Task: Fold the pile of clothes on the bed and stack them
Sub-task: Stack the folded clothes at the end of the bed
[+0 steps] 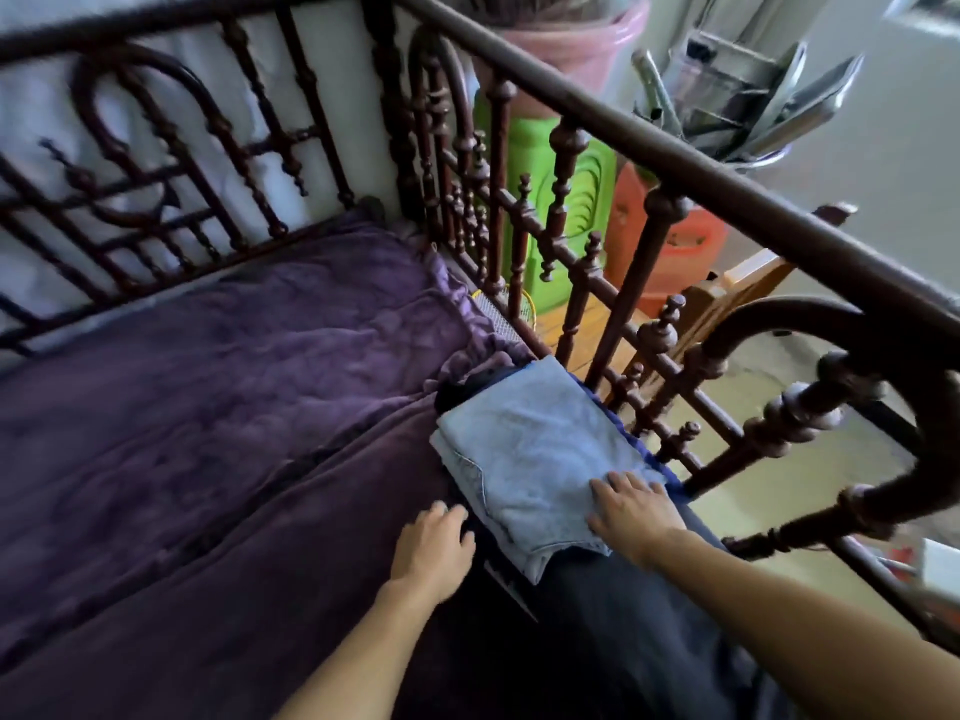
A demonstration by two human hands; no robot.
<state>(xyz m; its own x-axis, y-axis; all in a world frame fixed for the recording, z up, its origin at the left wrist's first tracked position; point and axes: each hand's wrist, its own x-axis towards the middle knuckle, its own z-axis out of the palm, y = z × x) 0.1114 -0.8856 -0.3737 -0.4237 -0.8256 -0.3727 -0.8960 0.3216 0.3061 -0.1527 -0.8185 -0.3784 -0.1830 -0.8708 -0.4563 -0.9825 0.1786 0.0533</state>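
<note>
1. A folded light-blue garment point(535, 459) tops a small stack at the bed's right edge, just beside the dark wooden railing point(675, 163).
2. Darker folded clothes point(462, 392) show under it at the far end.
3. The right hand point(634, 511) lies flat on the garment's near right corner, fingers straight and slightly spread.
4. The left hand point(431, 548) sits at the stack's left side with its fingers bent downward; it is blurred, so whether it grips anything cannot be told.
5. A wrinkled purple blanket point(234, 381) covers the bed.
6. A green plastic stool point(535, 163) stands beyond the railing.
</note>
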